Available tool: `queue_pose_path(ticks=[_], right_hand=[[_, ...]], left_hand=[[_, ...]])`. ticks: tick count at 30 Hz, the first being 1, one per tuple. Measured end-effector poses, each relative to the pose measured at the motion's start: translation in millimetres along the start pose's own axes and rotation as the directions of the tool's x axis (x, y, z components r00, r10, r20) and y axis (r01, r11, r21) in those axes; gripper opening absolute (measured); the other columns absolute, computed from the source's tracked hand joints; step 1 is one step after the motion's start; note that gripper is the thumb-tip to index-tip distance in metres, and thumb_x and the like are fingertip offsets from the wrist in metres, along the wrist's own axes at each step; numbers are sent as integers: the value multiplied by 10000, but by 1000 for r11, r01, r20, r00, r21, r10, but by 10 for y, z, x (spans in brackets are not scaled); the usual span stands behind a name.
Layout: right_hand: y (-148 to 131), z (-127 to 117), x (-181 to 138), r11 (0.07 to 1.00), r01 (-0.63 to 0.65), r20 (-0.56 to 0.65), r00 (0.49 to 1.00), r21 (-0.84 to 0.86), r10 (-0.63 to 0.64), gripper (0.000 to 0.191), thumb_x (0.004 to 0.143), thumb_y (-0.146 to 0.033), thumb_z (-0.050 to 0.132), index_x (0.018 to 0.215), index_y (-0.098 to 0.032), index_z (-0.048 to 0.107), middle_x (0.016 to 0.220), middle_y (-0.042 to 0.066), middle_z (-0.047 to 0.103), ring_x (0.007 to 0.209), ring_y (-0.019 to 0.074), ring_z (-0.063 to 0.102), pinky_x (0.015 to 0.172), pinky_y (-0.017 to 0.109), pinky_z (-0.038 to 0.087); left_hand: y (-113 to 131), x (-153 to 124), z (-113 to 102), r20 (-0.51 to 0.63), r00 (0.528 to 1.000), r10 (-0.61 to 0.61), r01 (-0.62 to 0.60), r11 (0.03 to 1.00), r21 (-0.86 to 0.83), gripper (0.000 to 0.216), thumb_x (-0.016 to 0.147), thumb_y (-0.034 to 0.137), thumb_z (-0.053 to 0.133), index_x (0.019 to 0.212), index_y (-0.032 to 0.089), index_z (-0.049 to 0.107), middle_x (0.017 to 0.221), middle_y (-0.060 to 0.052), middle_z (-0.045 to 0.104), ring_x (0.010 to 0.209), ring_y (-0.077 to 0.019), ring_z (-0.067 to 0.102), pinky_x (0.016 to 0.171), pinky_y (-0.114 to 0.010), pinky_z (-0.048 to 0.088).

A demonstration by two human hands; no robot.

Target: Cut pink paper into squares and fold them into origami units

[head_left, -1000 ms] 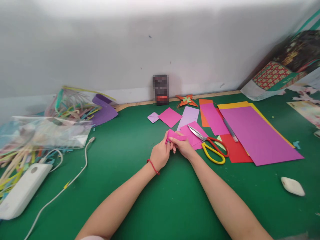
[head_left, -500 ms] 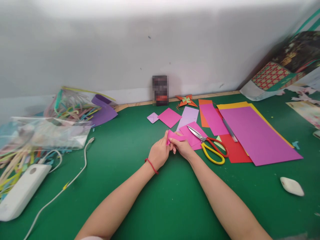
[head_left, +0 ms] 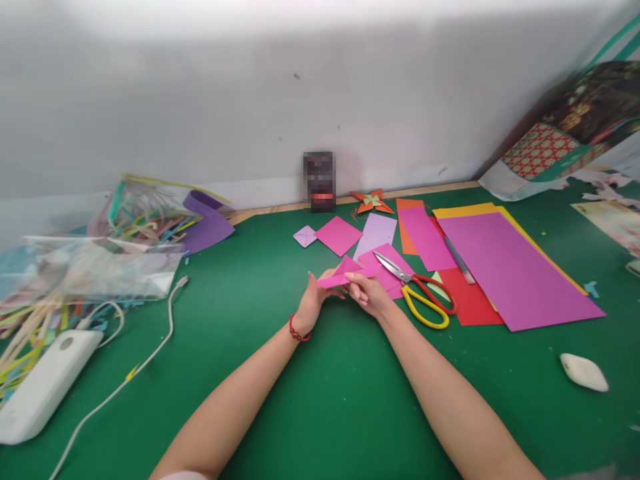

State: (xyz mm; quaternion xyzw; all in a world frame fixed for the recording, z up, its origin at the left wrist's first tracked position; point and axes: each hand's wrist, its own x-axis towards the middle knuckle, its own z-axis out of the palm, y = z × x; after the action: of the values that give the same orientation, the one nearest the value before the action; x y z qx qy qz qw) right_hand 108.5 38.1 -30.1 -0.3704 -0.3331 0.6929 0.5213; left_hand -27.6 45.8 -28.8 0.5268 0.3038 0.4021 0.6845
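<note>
A small folded pink paper [head_left: 344, 273] is held between both hands just above the green table [head_left: 320, 373]. My left hand [head_left: 315, 300], with a red bead bracelet at the wrist, has turned palm up under the paper, fingers partly spread. Pinching the paper's right end is my right hand [head_left: 367, 293]. Right beside that hand lie scissors [head_left: 417, 290] with yellow and red handles, on top of pink paper squares [head_left: 383, 267].
Large magenta [head_left: 515, 267], yellow, red and orange sheets lie to the right. Small pink and lilac squares [head_left: 340, 235] and an orange paper star [head_left: 373, 200] sit near the wall. Left are a bag of paper strips [head_left: 90, 267], a white power bank [head_left: 45, 390] and cable. A white object [head_left: 584, 371] lies at right.
My left hand has rotated palm up and opened its fingers under the pink paper. The paper now lies flatter and wider between the hands. The right hand has barely moved.
</note>
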Motion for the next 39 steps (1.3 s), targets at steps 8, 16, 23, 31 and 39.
queue_pose_path(ticks=[8,16,23,31,39], right_hand=[[-32,-36,-39,978,-171,188,963,-119,191,193,624,-329,678,648,-150,609,299,-78,478,211,34,282,234,158,223],[133,6,88,983,52,-50,997,-178,-62,417,713,-391,615,1056,-180,503,505,-58,567,391,94,503,372,205,454],[188,16,2,524,506,175,813,-686,-555,322,828,-221,496,1142,-284,527,821,18,565,701,130,566,583,254,515],[189,57,-28,210,637,383,659,-742,-647,179,846,-228,515,961,-239,652,906,68,598,856,175,577,758,325,505],[136,-3,-14,471,573,274,782,-671,-560,122,797,-273,576,828,-290,693,868,23,649,824,180,607,763,341,497]], left_hand=[[121,85,-85,-91,993,-78,97,969,229,387,736,498,525,877,168,673,908,-62,668,828,-197,590,680,-265,456],[199,141,-190,-359,930,-79,186,944,274,168,686,231,577,808,152,661,457,60,476,399,-69,402,413,-189,315],[128,164,-224,-582,810,-67,133,989,71,206,639,276,640,788,158,561,440,76,476,355,-59,410,362,-165,280],[155,123,-117,-541,832,-118,97,993,-67,203,639,219,653,798,158,542,519,64,539,391,-38,440,388,-142,339],[283,158,-384,-185,917,-353,329,932,-150,273,665,192,662,931,141,631,786,-39,662,637,-115,603,620,-255,499]])
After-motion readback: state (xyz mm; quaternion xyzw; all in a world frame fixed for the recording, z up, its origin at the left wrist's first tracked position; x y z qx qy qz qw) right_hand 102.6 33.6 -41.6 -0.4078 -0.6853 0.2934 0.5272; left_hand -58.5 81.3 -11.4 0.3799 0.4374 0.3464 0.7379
